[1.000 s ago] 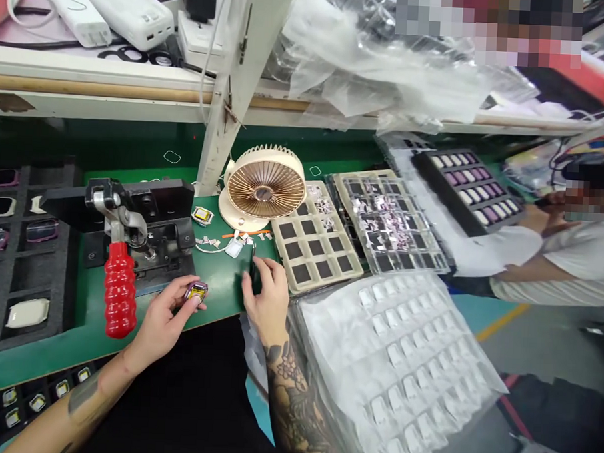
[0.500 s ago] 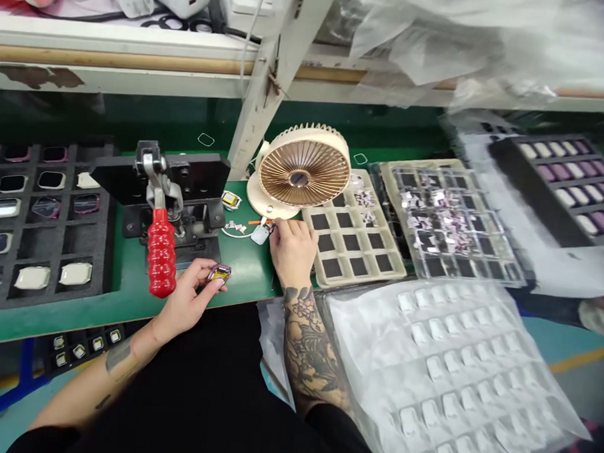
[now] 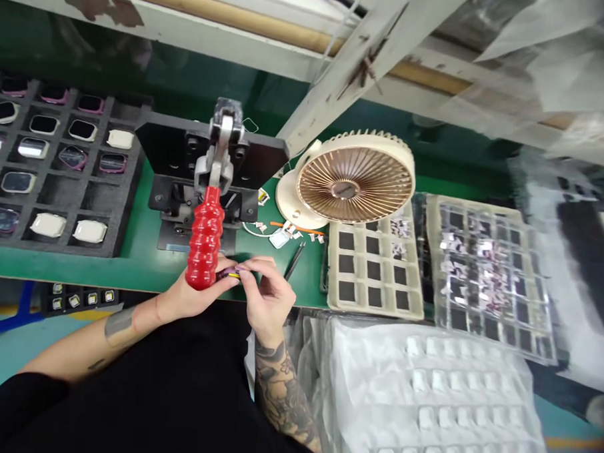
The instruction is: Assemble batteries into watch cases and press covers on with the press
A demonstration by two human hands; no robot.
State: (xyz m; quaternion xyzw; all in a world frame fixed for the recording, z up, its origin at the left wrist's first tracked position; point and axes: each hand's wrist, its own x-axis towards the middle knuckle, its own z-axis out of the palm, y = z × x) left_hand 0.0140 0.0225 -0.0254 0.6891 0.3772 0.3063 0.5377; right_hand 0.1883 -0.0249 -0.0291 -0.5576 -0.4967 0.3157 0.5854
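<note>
My left hand (image 3: 193, 295) is closed around a small purple watch case (image 3: 227, 272) with a yellow patch, close to the bench's front edge. Behind the red press handle (image 3: 206, 239), part of that hand is hidden. Thumb and fingers of my right hand (image 3: 269, 295) are pinched together at the case's right side. Whatever small piece they may hold is too small to make out. Just right of my right hand lie dark tweezers (image 3: 295, 260) on the green bench. Small white pieces, an orange stick (image 3: 309, 231) and a clear pad (image 3: 279, 239) lie beyond.
A black toggle press (image 3: 209, 162) stands behind my hands, with a beige fan (image 3: 354, 182) beside it. At left is a foam tray (image 3: 125, 212) of watch cases. Compartment trays (image 3: 332, 281) and a white sheeted stack (image 3: 365, 389) occupy the right.
My right hand has moved left from beside the fan base to the watch case in my left hand. Tweezers now show on the bench. The camera view has shifted.
</note>
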